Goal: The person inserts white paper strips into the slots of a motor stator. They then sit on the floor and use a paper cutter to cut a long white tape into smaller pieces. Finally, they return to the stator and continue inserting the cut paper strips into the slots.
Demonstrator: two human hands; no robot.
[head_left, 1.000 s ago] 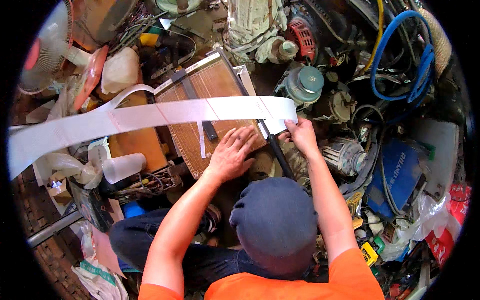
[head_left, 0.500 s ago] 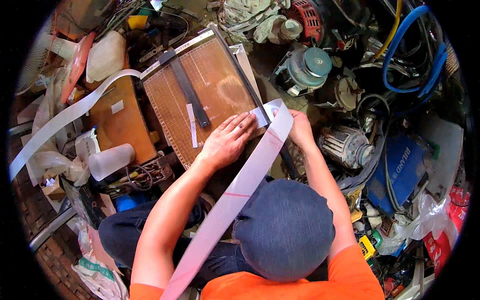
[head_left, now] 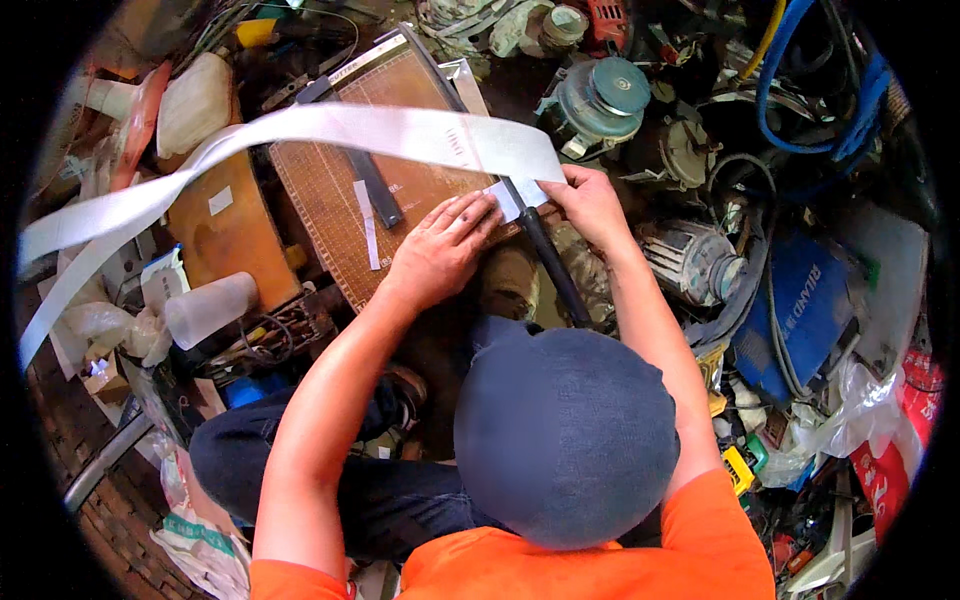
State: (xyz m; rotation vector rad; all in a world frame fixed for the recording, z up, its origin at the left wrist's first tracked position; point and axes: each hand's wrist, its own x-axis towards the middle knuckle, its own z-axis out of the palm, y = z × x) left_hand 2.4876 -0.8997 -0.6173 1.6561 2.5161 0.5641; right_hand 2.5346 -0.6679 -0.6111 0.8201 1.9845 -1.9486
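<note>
Strip moved: half a second back the long white strip (head_left: 300,135) ran down past the person's shoulder; now it is swung up and trails off to the left across the clutter, much as it lay a second ago.

Head view:
- Strip's near end sits on the front right corner of the brown gridded paper cutter (head_left: 350,190), at the black blade arm (head_left: 545,250). Rest of it arcs over the cutter's far edge and twists toward the left rim.
- Left hand (head_left: 440,245): open, palm down, fingers spread flat on the cutter board, fingertips at the strip's end.
- Right hand (head_left: 590,200): closed in a pinch on the strip's end, just right of the blade arm.
- Black clamp bar (head_left: 365,175) lies across the board, left of both hands.
- White plastic bottle (head_left: 210,308) lies beside the cutter's left edge.
- Electric motor (head_left: 695,262) near the right forearm; blue hose (head_left: 800,70) far right.
</note>
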